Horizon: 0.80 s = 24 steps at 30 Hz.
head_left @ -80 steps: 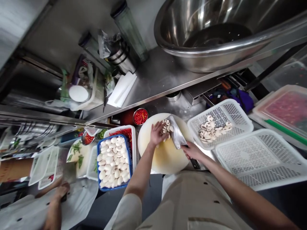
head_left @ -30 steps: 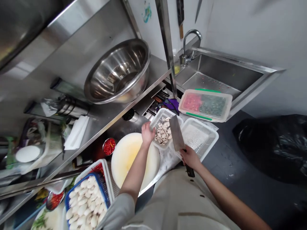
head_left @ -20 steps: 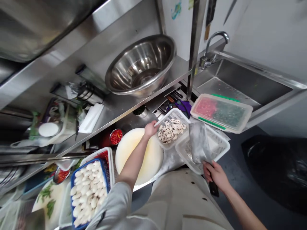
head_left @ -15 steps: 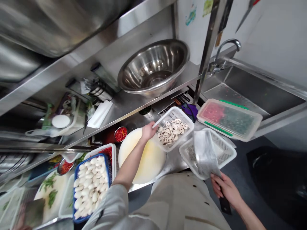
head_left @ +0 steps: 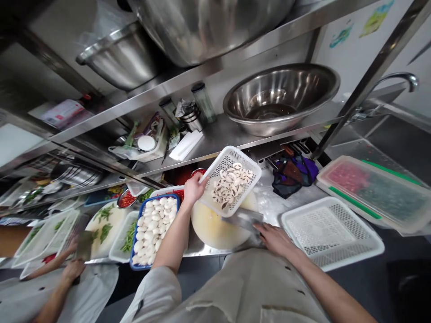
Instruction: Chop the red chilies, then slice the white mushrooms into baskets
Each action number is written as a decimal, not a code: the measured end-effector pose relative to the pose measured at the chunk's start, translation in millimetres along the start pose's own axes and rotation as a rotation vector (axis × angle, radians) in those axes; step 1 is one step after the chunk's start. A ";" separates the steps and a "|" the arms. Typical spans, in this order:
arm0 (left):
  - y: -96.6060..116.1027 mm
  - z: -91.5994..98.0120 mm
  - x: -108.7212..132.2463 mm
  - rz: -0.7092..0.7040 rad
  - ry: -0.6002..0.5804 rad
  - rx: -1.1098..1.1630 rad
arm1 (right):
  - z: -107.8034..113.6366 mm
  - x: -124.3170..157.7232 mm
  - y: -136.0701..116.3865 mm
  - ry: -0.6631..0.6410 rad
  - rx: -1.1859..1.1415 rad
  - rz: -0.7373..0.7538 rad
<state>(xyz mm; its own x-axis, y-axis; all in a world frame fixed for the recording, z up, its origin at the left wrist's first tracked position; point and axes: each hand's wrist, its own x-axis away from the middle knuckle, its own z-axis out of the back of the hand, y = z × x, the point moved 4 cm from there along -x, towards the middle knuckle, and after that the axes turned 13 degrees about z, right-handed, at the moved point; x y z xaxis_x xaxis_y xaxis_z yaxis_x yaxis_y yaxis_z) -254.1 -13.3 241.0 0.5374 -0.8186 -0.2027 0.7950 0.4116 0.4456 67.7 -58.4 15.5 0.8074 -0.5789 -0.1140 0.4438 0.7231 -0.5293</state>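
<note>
My left hand (head_left: 194, 188) is closed on the near-left rim of a white perforated basket (head_left: 220, 161), which hangs tilted over the round cutting board (head_left: 215, 231). Sliced mushrooms (head_left: 232, 184) lie in that basket. In my right hand (head_left: 273, 237) is the handle of a cleaver (head_left: 244, 220); its wide blade is over the board, just below the basket and partly hidden by it. To the left stands a blue-rimmed basket (head_left: 134, 258) full of whole white mushrooms (head_left: 153, 229).
A second white basket (head_left: 332, 226) sits at the right, beside a lidded container (head_left: 373, 188) with green clips. A large steel bowl (head_left: 283, 101) rests on the shelf above. At far left, a co-worker's hands (head_left: 72, 269) hold a cleaver near a board with greens.
The basket of sliced mushrooms has moved left over the cutting board in my left hand. My right hand has brought the cleaver from the second basket to the board. The view has turned left.
</note>
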 end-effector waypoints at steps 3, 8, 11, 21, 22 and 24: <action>-10.5 11.9 -0.7 -0.024 -0.026 0.041 | 5.8 -46.5 -30.2 0.117 -0.065 0.096; -2.1 -0.7 -4.1 -0.201 -0.146 0.071 | 64.2 -17.6 -6.0 0.675 -0.441 -0.122; 32.5 -40.4 2.4 -0.332 -0.289 0.073 | 111.2 43.3 26.2 0.904 -0.514 -0.268; 228.2 -204.7 107.3 -0.788 -0.693 0.374 | 184.9 218.0 23.2 1.066 -0.123 -0.796; 232.6 -218.7 117.6 -0.771 -0.682 0.397 | 184.6 230.4 16.0 1.116 -0.042 -0.832; 227.4 -246.5 136.3 -0.702 -0.661 0.316 | 182.4 247.3 1.8 1.166 0.131 -0.877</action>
<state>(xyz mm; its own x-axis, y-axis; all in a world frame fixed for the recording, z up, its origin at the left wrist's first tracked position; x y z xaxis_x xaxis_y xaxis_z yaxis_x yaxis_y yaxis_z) 69.3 67.5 99.8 -0.3622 -0.9317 -0.0272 0.7087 -0.2943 0.6412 339.1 -131.5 139.7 -0.4711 -0.7663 -0.4369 0.6993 -0.0225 -0.7145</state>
